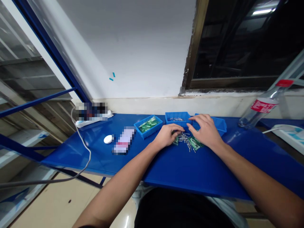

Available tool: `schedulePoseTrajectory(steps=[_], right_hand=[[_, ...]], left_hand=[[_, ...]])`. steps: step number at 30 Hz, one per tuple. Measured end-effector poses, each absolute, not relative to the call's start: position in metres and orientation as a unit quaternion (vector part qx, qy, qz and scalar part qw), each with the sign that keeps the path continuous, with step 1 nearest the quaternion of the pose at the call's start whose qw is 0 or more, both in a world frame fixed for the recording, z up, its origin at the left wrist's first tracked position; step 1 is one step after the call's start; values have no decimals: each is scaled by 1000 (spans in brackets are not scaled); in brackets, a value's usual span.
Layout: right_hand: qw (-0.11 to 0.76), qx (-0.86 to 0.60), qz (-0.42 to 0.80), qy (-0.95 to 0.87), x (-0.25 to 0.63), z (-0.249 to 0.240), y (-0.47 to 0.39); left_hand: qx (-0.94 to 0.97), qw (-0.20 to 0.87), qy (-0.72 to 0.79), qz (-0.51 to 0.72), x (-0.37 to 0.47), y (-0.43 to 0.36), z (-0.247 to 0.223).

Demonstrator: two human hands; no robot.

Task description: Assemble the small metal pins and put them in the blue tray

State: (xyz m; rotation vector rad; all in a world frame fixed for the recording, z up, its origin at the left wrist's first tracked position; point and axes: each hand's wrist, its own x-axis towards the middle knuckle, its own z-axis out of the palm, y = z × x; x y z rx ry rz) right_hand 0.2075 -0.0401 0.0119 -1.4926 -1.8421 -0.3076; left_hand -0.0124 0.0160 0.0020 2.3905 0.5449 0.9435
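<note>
Handling pins (184, 137) on the table (180, 171) probably wants a light pinch, clear of the green packet (195, 144) beside them. Right hand (206, 130): thumb and forefinger apart; left hand (168, 134): curled, whether grasping anything I cannot tell.

At the left end of the blue counter (237, 167), a white strip (95, 120) is set near the wall (142, 47), its upper part blurred out. A grey cable (88, 158) is draped across that end. A small white oval object (108, 139) is placed just beside a flat pale item (124, 139), which is pixelated. Two teal pieces (113, 75) are seen on the wall. Toward the right, a clear bottle (264, 105), red-capped and red-labelled, is stood below a dark window (237, 41).
</note>
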Motion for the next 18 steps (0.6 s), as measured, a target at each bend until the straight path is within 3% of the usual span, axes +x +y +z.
schedulePoseTrajectory(steps=[6, 13, 18], right_hand=[[443, -519, 30, -731, 185, 16, -50], [482, -486, 373, -627, 172, 2, -49], [504, -488, 404, -587, 176, -2, -43]], left_hand=[[794, 333, 257, 439, -14, 15, 11], [732, 385, 251, 503, -14, 7, 21], [714, 428, 257, 491, -10, 4, 20]])
